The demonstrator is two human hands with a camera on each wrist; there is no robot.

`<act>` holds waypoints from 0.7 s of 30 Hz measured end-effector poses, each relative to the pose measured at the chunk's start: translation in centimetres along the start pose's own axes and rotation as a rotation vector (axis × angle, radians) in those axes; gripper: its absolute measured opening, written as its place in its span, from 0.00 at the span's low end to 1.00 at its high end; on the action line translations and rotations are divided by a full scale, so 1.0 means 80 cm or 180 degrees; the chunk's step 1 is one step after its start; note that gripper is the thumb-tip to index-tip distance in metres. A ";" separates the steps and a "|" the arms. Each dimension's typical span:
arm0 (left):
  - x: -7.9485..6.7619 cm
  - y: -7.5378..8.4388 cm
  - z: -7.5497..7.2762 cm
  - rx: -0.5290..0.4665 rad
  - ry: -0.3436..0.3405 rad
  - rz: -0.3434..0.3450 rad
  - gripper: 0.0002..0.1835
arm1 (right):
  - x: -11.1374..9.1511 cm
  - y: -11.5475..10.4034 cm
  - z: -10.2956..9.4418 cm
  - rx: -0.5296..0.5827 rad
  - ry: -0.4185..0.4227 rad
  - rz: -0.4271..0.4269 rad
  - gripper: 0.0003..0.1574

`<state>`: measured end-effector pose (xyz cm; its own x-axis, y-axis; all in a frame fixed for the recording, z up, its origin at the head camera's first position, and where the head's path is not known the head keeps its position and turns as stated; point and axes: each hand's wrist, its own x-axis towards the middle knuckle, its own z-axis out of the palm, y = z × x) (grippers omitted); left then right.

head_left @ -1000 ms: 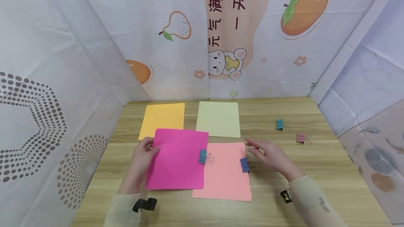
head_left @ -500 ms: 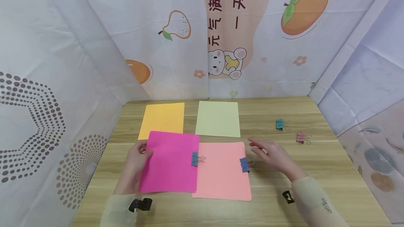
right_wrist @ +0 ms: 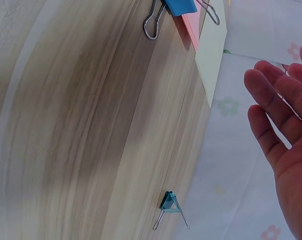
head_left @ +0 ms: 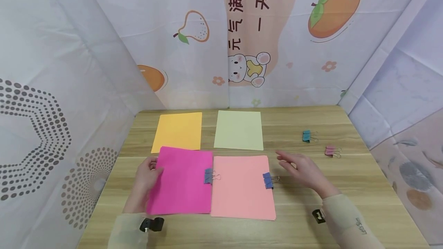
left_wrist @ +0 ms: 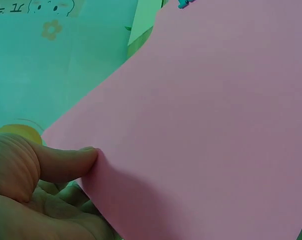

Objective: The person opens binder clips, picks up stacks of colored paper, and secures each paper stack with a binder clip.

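Note:
My left hand pinches the left edge of a magenta paper stack, thumb on top, fingers beneath, as the left wrist view shows. A blue-grey binder clip bites that stack's right edge. Just right of it lies a salmon-pink paper stack, a blue binder clip on its right edge. My right hand holds nothing and hovers beside that clip, its fingers loosely extended. In the right wrist view the same blue clip shows its wire handles near the top.
Behind the stacks lie orange paper and pale green paper. A teal binder clip and a pink binder clip rest on the wooden table at right. Printed curtains enclose the back and sides.
The magenta stack, held in my left hand, has moved left and lower, off the salmon-pink stack it overlapped. My right hand has drifted slightly right.

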<state>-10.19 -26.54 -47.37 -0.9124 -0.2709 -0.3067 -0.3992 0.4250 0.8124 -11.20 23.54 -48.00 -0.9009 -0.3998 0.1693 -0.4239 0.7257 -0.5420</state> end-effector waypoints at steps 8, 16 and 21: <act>0.002 -0.007 -0.004 0.0191 0.0006 -0.0017 0.20 | -0.002 0.005 -0.001 0.0036 -0.0009 0.0029 0.24; 0.004 -0.015 -0.008 0.0368 0.0006 -0.0031 0.20 | -0.003 0.006 0.000 0.0089 -0.0033 0.0038 0.24; 0.008 -0.022 -0.009 0.0378 -0.0015 -0.0054 0.23 | -0.004 0.008 0.000 0.0099 -0.0032 0.0049 0.24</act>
<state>-9.96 -28.11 -48.63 -0.9057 -0.2751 -0.3224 -0.4222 0.5197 0.7427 -11.20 24.08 -48.39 -0.9062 -0.3944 0.1524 -0.4066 0.7140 -0.5699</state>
